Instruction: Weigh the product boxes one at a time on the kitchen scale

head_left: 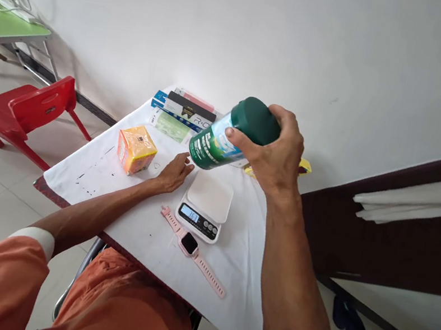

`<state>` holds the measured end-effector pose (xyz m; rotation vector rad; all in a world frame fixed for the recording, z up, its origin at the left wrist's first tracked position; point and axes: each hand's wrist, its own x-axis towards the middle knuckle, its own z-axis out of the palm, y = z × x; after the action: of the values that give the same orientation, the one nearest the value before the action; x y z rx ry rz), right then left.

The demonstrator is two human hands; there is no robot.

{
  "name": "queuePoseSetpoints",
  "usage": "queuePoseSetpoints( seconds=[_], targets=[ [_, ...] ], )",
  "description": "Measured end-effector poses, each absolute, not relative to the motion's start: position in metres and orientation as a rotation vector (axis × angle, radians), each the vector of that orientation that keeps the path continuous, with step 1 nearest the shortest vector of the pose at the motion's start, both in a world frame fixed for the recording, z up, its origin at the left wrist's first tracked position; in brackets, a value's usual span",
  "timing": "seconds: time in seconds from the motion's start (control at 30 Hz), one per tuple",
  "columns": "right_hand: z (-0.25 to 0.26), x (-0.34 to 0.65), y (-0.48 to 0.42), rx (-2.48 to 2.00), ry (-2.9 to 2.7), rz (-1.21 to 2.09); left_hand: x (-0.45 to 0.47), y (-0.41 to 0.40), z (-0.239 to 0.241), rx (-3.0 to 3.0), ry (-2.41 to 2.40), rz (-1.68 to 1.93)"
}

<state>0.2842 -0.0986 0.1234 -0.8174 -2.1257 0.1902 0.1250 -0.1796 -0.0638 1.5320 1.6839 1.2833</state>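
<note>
My right grip (279,155) is wrapped round the lidded end of this green canister (213,144), which is tilted up off the counter (136,230), just beyond the little white scale (210,197). Left grip (176,173) is loosely spread by its bottom end; honestly can't tell if my fingertips touch it. Pink watch (189,244) lies between scale and near edge, orange packet (136,150) sits toward the left corner, black box (190,109) near the far edge.
</note>
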Motion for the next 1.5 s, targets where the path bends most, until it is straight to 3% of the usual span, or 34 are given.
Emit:
queuePoseSetpoints(
  seconds=[0.23,0.67,1.03,1.27,1.5],
  targets=[
    [0.099,0.348,-0.129,-1.019,-2.148,0.293,0.123,-0.178,-0.061,1.477,1.698,1.264],
    [0.084,0.358,-0.143,-1.010,-2.146,0.431,0.121,-0.177,-0.062,1.487,1.679,1.248],
    [0.023,0.413,-0.172,-1.270,-1.438,0.784,0.120,-0.176,-0.066,1.518,1.665,1.263],
    [0.037,0.376,-0.177,-1.189,-1.705,0.832,0.120,-0.178,-0.060,1.519,1.685,1.263],
    [0.018,0.325,-0.167,-1.133,-1.521,0.739,0.123,-0.179,-0.053,1.496,1.683,1.257]
  ],
)
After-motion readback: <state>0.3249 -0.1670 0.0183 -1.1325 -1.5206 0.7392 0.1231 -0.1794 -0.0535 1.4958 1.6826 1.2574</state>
